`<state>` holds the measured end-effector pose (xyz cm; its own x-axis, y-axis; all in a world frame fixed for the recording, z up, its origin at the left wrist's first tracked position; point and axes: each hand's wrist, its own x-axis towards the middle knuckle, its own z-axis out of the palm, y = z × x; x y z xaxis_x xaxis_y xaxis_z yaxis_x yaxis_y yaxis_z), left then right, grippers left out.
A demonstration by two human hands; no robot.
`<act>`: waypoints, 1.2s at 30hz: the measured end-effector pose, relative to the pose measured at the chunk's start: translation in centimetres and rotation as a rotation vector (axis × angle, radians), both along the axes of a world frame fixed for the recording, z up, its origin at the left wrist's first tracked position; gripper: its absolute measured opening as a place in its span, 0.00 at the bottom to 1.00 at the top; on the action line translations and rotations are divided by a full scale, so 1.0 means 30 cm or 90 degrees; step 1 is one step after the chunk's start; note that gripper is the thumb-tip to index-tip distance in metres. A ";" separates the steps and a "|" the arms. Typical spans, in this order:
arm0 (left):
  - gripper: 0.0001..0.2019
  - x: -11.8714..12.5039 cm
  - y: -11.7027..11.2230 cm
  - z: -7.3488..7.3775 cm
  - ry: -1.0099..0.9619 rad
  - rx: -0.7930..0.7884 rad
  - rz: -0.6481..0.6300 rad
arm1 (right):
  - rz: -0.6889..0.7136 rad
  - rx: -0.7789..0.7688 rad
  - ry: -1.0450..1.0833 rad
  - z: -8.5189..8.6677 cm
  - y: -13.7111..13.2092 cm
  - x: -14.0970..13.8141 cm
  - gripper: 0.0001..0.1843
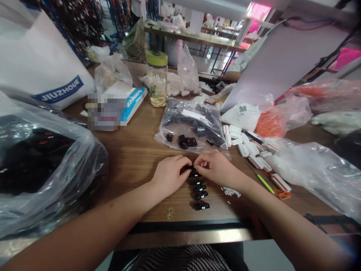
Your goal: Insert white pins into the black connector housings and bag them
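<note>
My left hand point(170, 174) and my right hand point(216, 165) meet at the middle of the wooden table point(135, 154). Both pinch one small black connector point(189, 168) between their fingertips. Just below them a short row of several black connectors point(200, 190) lies on the table, running toward me. A small scatter of tiny white pieces point(231, 192) lies right of that row. Beyond my hands a clear bag of black connectors point(194, 122) lies open, with a few loose ones point(184, 142) at its mouth.
A big clear bag of black parts point(42, 162) fills the left. White parts point(254, 148), a green pen point(265, 183), an orange piece point(283, 194) and clear bags point(318, 171) lie right. A jar point(157, 79), a box point(118, 105) and a white bag point(42, 71) stand behind.
</note>
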<state>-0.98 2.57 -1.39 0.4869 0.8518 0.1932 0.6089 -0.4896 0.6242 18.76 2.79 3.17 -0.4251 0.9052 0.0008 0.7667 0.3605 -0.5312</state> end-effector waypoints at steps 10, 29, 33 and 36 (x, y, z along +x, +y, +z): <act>0.03 0.001 -0.005 0.006 0.022 -0.001 0.006 | 0.012 0.021 -0.024 0.009 -0.003 -0.002 0.06; 0.05 0.004 -0.002 0.013 0.028 -0.005 0.008 | 0.065 0.059 -0.109 0.019 -0.006 -0.010 0.10; 0.05 0.004 -0.004 0.022 0.034 -0.021 0.012 | 0.077 0.087 -0.118 0.035 -0.023 0.001 0.12; 0.05 0.002 -0.004 0.026 0.039 -0.024 0.010 | 0.096 0.121 -0.155 0.039 -0.037 -0.004 0.13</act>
<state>-0.91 2.44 -0.62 0.4839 0.8652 0.1313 0.6536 -0.4570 0.6033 18.65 1.67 4.35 -0.5621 0.8258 0.0459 0.7935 0.5541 -0.2517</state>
